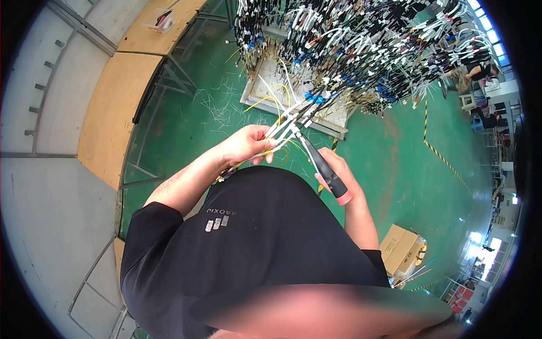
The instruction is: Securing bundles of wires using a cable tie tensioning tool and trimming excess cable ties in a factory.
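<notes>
My left hand (pixel 248 146) is closed around a bundle of white and yellow wires (pixel 282 125) in front of my chest. Some loose yellow and white ends stick up beyond the fingers. In my right hand (pixel 341 168) is a black tapered hand tool (pixel 323 165) with a pinkish-red butt end, its kind unclear. Its narrow tip points up and left and meets the wires just right of my left hand. The tool hides part of my right fingers. The wires run on toward a large mass of black cables with white connectors (pixel 361 56).
Below the cables lies a pale tray-like base (pixel 251 93), with wire scraps on the green floor beside it. Wooden tables (pixel 113 113) stand to the left, one with a small clear box (pixel 158 21). A cardboard box (pixel 400 248) sits at lower right. Another person (pixel 480 70) is at far right.
</notes>
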Available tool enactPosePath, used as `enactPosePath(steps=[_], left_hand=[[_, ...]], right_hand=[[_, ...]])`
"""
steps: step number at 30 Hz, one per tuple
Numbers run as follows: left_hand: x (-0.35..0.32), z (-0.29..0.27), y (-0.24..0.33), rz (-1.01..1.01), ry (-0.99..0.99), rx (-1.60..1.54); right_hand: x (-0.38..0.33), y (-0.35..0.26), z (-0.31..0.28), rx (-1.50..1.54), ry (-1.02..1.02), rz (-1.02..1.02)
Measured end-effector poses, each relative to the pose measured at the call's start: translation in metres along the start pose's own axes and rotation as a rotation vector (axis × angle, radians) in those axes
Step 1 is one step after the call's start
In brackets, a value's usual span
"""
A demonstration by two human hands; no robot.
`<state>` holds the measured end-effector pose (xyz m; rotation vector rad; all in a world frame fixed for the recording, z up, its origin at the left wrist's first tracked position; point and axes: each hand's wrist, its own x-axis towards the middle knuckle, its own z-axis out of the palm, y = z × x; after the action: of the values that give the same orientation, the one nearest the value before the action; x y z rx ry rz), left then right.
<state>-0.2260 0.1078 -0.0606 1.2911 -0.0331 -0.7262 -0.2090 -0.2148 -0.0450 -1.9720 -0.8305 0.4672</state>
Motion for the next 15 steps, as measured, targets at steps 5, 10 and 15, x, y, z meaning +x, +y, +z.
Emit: enactPosePath(steps=[5, 10, 15], left_hand=[[-0.002, 0.008, 0.008, 0.010, 0.038, 0.048], [-0.003, 0.004, 0.003, 0.027, -0.041, -0.047], [0.001, 0.003, -0.001, 0.015, -0.046, -0.128]], right_hand=[[-0.005, 0.004, 0.006, -0.181, 0.184, -0.052], [-0.010, -0.002, -0.007, -0.195, 0.126, 0.035], [-0.009, 0.013, -0.005, -0.147, 0.162, -0.193]])
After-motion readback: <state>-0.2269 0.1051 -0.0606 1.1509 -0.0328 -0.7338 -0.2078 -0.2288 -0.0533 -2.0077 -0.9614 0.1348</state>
